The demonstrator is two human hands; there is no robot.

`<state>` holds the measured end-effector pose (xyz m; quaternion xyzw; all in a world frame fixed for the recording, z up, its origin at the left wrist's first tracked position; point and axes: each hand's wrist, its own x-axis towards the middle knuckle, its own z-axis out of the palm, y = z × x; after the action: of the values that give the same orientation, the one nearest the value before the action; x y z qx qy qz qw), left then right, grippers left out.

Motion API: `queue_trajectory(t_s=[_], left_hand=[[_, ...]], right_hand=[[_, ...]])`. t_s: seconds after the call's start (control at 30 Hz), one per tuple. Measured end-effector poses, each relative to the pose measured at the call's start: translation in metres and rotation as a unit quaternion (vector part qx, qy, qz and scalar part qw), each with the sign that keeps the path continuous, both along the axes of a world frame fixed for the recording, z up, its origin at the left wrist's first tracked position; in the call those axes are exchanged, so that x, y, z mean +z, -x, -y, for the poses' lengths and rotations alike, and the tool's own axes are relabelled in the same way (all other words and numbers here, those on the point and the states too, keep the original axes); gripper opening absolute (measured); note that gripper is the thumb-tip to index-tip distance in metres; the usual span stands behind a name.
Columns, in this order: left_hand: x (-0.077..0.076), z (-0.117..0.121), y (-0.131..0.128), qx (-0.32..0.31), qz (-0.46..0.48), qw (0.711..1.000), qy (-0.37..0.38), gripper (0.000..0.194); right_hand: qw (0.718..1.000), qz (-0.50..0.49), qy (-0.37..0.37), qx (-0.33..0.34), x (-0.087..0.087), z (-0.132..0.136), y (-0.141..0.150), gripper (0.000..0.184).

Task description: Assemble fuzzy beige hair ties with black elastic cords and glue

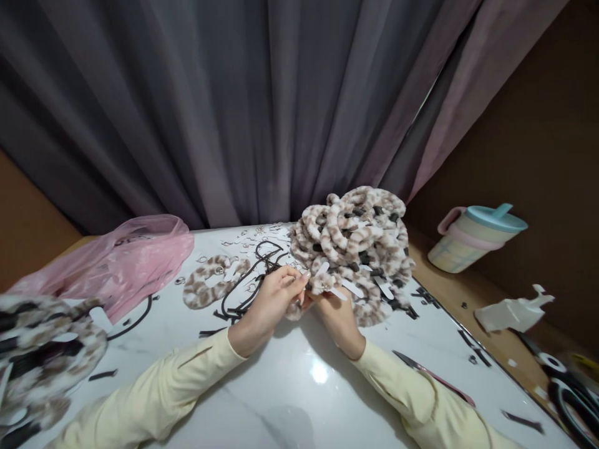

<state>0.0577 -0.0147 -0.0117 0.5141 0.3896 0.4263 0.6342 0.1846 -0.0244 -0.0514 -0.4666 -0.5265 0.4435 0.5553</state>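
My left hand (271, 299) and my right hand (340, 318) meet over the middle of the white table (281, 399). Between them is a fuzzy brown-and-white ring (294, 312), partly hidden by my fingers. My left thumb and index finger are pinched together at its top; whatever fine piece they grip is too small to make out. My right fingers are curled around the ring's other side. Just behind my hands rises a pile of similar fuzzy rings (360, 234) with white tags and black parts. Tangled black cord (241, 305) lies beside my left hand.
Another fuzzy ring (201, 293), a pink plastic bag (154, 249) and more fuzzy rings (88, 355) lie left. Small metal rings are scattered behind. To the right are tweezers (435, 377), black cord pieces, a lidded cup (468, 246), a white bottle (510, 315) and scissors (568, 399).
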Motion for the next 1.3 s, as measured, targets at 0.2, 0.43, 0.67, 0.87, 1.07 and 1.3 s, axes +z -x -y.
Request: queue_trajectory(t_s=[0.2,0.43,0.67,0.87,1.07,1.3], left_hand=[[-0.008,0.003,0.003,0.049,-0.224,0.918,-0.324,0.008],[-0.01,-0.005,0.013,0.081,-0.337,0.745,-0.57,0.014],[-0.007,-0.006,0.015,0.084,-0.337,0.702,-0.621,0.019],[-0.006,-0.012,0.019,0.081,-0.339,0.728,-0.591,0.021],[-0.011,-0.023,0.022,0.083,-0.382,0.731,-0.559,0.023],[-0.012,-0.025,0.018,0.03,-0.362,0.806,-0.468,0.017]], right_hand=[[0.998,-0.041,0.018,0.054,0.008,0.007,0.007,0.038],[0.995,-0.054,0.018,0.084,0.014,0.007,0.002,0.042],[0.985,-0.108,0.081,0.105,0.013,0.01,0.007,0.035],[0.988,-0.021,0.102,0.114,0.023,0.019,0.009,0.033],[0.989,0.1,0.055,0.095,0.033,0.022,0.003,0.037],[0.945,0.3,-0.06,0.119,0.039,0.016,-0.008,0.037]])
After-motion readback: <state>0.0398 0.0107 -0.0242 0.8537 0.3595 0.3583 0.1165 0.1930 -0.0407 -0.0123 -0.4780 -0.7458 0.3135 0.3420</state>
